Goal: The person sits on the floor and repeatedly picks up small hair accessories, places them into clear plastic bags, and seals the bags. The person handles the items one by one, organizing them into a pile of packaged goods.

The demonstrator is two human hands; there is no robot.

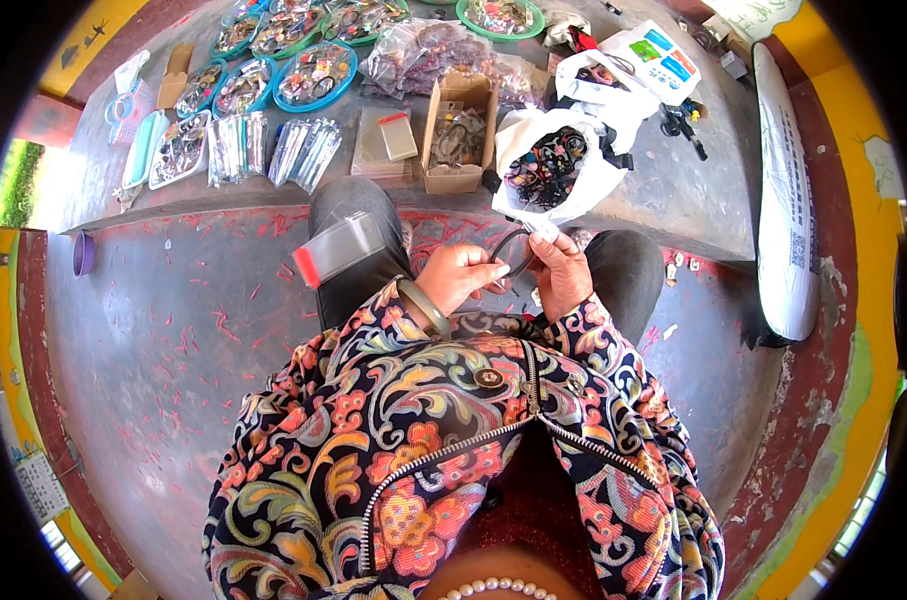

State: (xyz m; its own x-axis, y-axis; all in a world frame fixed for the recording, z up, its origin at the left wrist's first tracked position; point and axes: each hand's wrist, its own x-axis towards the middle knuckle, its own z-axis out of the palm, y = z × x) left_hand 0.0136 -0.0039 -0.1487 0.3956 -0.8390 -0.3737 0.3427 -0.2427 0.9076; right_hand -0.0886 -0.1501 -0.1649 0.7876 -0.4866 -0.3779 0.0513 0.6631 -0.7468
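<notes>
Between my two hands is a dark, thin loop that looks like a black hair tie [501, 243]. My left hand [455, 276], with a bangle at its wrist, pinches the loop's near left side. On the other side, the closed fingers of my right hand [563, 270] hold its right part, where a small pale piece shows at the fingertips. What that piece is, I cannot make out. A stack of clear plastic bags [345, 246] with a red edge lies on my left thigh. Just beyond my hands, a white bag [513, 135] stands open, full of dark hair ties with coloured bits.
On the raised ledge stand an open cardboard box [453, 180], flat clear bags [371, 150], bundles of packed pens [305, 152] and a blue basket [314, 102] of small goods. A purple pot [83, 254] sits on the floor at left. Red scraps litter the floor.
</notes>
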